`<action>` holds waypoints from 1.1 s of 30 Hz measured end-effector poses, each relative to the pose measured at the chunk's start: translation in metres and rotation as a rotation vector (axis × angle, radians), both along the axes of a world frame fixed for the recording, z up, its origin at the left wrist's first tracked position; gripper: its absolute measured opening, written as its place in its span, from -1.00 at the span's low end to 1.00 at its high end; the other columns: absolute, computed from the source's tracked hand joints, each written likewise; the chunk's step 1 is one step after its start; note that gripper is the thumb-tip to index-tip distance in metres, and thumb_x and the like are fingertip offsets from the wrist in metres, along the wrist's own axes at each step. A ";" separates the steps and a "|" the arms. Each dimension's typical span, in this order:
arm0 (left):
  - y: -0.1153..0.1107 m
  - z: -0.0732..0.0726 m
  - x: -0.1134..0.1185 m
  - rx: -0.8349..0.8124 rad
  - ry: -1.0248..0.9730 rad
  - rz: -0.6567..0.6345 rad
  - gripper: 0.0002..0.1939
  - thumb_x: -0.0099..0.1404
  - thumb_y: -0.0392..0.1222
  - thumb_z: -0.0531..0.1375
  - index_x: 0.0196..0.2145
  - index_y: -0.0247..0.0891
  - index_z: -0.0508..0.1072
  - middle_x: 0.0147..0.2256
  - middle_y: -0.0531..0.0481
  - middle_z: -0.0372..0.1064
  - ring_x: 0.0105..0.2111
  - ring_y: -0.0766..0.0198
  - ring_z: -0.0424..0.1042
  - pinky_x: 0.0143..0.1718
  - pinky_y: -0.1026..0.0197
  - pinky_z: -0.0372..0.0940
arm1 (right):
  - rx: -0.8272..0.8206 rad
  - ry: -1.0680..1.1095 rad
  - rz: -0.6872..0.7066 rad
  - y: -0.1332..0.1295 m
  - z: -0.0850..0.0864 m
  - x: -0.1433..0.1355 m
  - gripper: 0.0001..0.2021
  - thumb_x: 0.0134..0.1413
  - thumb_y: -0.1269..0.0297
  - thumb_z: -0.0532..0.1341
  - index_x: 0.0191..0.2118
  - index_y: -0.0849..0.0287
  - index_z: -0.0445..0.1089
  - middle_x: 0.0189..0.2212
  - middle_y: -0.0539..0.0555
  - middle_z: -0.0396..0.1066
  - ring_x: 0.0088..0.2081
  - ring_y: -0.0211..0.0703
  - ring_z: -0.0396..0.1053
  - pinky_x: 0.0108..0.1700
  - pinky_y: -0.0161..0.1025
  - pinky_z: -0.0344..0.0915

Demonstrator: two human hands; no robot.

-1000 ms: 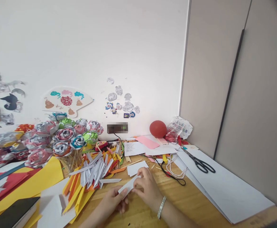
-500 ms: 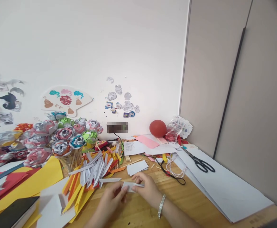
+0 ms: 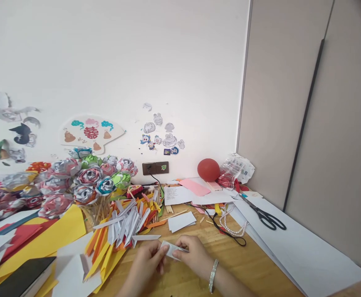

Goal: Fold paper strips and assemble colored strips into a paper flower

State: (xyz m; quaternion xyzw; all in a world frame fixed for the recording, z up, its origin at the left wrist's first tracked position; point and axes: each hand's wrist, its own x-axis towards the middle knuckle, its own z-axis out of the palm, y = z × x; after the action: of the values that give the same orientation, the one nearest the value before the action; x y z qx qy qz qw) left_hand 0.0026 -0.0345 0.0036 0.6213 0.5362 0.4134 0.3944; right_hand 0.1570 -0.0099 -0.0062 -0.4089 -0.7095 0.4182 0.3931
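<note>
Soft, diffuse light brightens the white wall (image 3: 180,57); the cabinet (image 3: 341,156) at right looks dimmer, slanted by lens distortion, with blackened upper corner.

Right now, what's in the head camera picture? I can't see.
The left hand and right hand hold white paper above a wooden table. At left are paper strips and paper flowers; scissors lie on white sheets at right.

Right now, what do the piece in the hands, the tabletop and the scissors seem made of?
Held piece: likely matte paper, being thin, flat and white.
Tabletop: wood or wood-look laminate, apparently satin, with light brown grain.
Scissors: smooth black handles suggest plastic; the slim, dark blades are probably metal.
</note>
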 end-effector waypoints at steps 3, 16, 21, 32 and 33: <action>-0.002 0.001 0.001 0.040 0.028 0.030 -0.57 0.16 0.10 0.00 -0.70 -0.21 0.17 -0.79 0.16 0.12 -0.73 0.37 0.10 -0.63 0.33 0.00 | -0.042 0.033 0.015 -0.001 0.000 -0.001 -0.96 -0.16 0.40 0.20 -0.50 0.27 0.34 -0.60 -0.05 0.34 -0.54 -0.32 0.27 -0.49 -0.41 0.14; -0.005 0.009 0.001 0.141 0.286 0.016 -0.58 0.18 0.04 -0.03 -0.74 -0.20 0.12 -0.73 0.11 0.10 -0.65 0.31 0.14 -0.55 0.30 0.00 | 0.093 -0.099 0.001 0.003 -0.012 -0.003 -0.91 -0.19 0.38 0.23 -0.43 0.24 0.40 -0.60 -0.07 0.32 -0.55 -0.34 0.18 -0.50 -0.42 0.08; -0.005 0.007 0.003 0.168 0.308 -0.047 -0.59 0.18 0.06 -0.04 -0.70 -0.21 0.18 -0.66 0.09 0.16 -0.58 0.28 0.15 -0.52 0.31 0.01 | -0.008 -0.055 0.067 -0.002 -0.008 -0.002 -0.92 -0.13 0.33 0.19 -0.48 0.24 0.36 -0.61 -0.06 0.34 -0.54 -0.31 0.24 -0.49 -0.41 0.12; -0.005 0.006 0.002 0.196 0.410 -0.029 -0.62 0.18 -0.03 -0.01 -0.70 -0.23 0.23 -0.68 0.09 0.17 -0.60 0.30 0.15 -0.52 0.31 -0.01 | -0.047 -0.082 0.103 -0.005 -0.001 -0.001 -0.91 -0.16 0.37 0.16 -0.57 0.25 0.30 -0.67 -0.09 0.27 -0.61 -0.37 0.17 -0.58 -0.45 0.04; -0.006 0.007 0.001 0.203 0.429 -0.043 -0.62 0.19 -0.03 -0.01 -0.69 -0.23 0.24 -0.67 0.08 0.20 -0.59 0.29 0.16 -0.52 0.31 0.00 | -0.055 -0.091 0.113 -0.006 0.000 0.000 -0.90 -0.16 0.36 0.16 -0.59 0.25 0.30 -0.69 -0.09 0.25 -0.63 -0.38 0.14 -0.59 -0.45 0.02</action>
State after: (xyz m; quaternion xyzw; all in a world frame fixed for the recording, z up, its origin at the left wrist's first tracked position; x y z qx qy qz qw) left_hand 0.0039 -0.0403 0.0101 0.7425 0.5502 0.3152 0.2158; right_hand 0.1566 -0.0157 -0.0063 -0.3973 -0.7368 0.4400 0.3251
